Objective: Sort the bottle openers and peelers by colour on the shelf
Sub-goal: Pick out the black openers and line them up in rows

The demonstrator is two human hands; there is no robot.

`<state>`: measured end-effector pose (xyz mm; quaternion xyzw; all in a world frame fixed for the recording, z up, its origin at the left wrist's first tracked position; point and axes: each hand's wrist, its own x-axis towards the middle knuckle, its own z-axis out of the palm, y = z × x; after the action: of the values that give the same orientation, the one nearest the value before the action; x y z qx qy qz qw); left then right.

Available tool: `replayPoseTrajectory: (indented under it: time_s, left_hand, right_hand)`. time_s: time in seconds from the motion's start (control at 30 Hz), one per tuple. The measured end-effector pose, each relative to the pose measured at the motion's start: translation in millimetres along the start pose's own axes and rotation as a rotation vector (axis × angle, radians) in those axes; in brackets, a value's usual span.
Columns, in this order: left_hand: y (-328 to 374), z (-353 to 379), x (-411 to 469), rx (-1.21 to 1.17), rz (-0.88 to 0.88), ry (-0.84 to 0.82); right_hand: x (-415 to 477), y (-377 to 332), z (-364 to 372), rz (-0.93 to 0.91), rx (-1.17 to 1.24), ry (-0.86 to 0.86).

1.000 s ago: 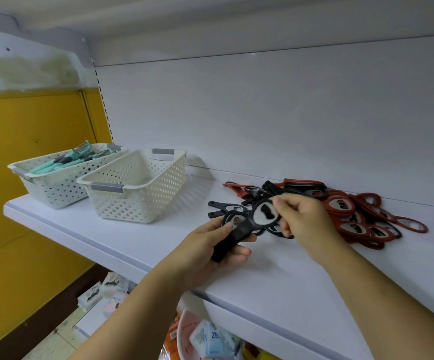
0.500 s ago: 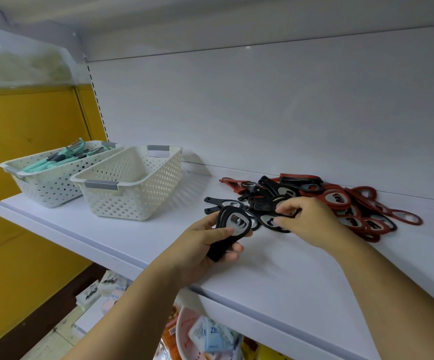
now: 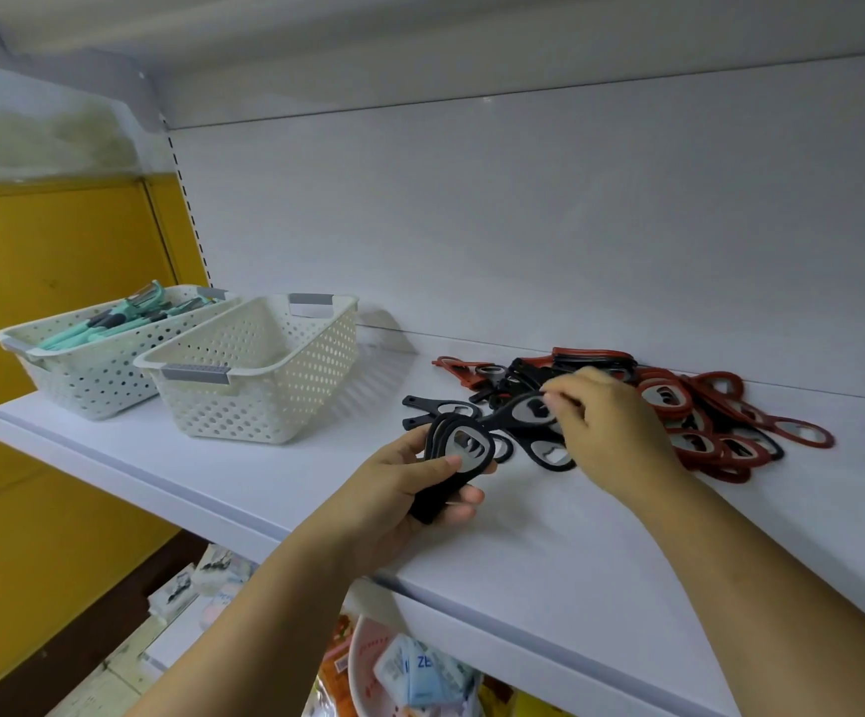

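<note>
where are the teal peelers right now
In the head view, the teal peelers lie in the white basket at the left end of the shelf, just left of a second white basket.

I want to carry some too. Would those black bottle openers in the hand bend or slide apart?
Probably stiff: the black bottle openers stick out straight from the left hand without drooping. Likely light, since curled fingers hold several at once. The flat stack could fan out or slip unless pinched by the handles.
</note>
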<state>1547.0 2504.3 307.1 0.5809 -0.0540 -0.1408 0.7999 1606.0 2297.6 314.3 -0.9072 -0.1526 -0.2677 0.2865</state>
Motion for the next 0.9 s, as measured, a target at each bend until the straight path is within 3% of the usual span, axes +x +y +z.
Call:
replayPoseTrajectory:
  time_s: [0.1,0.17,0.27,0.37,0.77,0.9]
  left_hand:
    - [-1.2,0.1,1.1,-0.031,0.007,0.004]
    - [-1.6,-0.2,1.5,-0.045,0.011,-0.003]
    - [-2.3,-1.0,0.1,-0.018,0.018,-0.031]
    - [-2.0,-2.4,-2.1,0.088,0.046,-0.084]
    - [-4.9,-4.9,-0.6,0.169,0.109,-0.151]
    - [-4.3,-3.5,-0.8,0.186,0.114,-0.139]
  right_hand:
    - [0.2,-8.8,-8.2,0.006,0.125,0.278]
    - [2.4,-10.3,-13.3,0.119,0.264,0.317]
    - [4.2,-11.3,-16.0,0.175,0.453,0.141]
    - [0.4,-12.2,-6.9,0.127,0.489,-0.082]
    - [-8.4,-29.9,2.2,0.072,0.552,-0.236]
    - [-10.9,-39.4,9.9,0.176,0.670,-0.263]
